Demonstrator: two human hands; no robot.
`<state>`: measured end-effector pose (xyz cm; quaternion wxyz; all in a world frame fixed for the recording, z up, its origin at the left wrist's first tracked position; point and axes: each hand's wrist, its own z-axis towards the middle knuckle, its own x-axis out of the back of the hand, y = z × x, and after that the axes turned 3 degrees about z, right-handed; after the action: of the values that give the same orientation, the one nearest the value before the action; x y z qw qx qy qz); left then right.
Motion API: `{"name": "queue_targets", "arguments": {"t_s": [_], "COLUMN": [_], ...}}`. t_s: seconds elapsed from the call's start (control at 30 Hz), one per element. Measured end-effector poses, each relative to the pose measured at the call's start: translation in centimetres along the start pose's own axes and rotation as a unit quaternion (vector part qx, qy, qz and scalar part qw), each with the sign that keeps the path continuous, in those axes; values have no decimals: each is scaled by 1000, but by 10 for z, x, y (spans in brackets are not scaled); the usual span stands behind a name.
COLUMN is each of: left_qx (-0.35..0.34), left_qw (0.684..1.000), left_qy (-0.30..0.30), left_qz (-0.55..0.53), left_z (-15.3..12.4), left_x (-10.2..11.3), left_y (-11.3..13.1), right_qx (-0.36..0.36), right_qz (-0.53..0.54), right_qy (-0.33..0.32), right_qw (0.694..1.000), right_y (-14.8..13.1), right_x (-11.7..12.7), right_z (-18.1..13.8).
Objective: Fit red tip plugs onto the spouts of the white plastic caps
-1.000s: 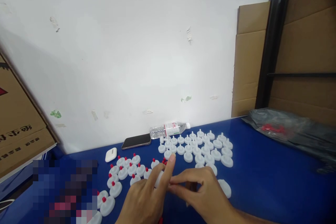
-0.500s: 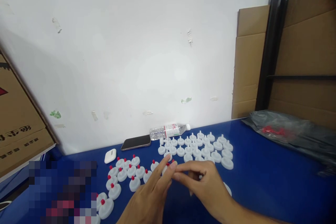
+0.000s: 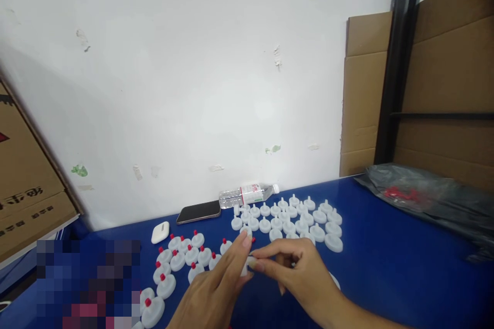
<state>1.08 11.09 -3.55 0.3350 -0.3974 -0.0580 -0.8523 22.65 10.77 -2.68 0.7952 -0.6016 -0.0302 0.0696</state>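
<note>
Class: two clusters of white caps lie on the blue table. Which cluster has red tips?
The left cluster, beside the white case: every cap has a red tip. The right cluster, by the bottle, is plain white.

Lower-left patch (image 3: 87, 282) pixelated; pinched cap (image 3: 247, 266) mostly hidden

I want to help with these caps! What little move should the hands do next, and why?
Probably push the red tip down snug on the white cap pinched between left hand and right hand: finished red-tipped caps sit left, bare white caps wait right.
</note>
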Motion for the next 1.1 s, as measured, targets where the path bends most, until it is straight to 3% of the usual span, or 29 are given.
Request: {"name": "queue_targets", "arguments": {"t_s": [0.27,0.43,0.5,0.6,0.83,1.1], "left_qx": [52,69,56,45,47,28], "left_qw": [995,986,987,991,995,995], "left_qy": [-34,-43,-49,-55,-54,-23], "left_qz": [-83,-147,-143,-112,-76,-90], "left_z": [0,1,-1,-2,7,5], "left_x": [1,2,4,11,19,12], "left_y": [3,5,5,8,17,14], "right_qx": [-52,-60,-57,2,86,68], "right_qz": [124,79,67,13,-78,-63], "right_qy": [-94,-90,-124,-180,-149,-168], "right_qw": [987,991,988,983,982,981], "right_y": [7,3,0,-7,-14,-21], "right_x": [3,3,4,6,5,5], "right_z": [6,2,0,-5,-13,-7]}}
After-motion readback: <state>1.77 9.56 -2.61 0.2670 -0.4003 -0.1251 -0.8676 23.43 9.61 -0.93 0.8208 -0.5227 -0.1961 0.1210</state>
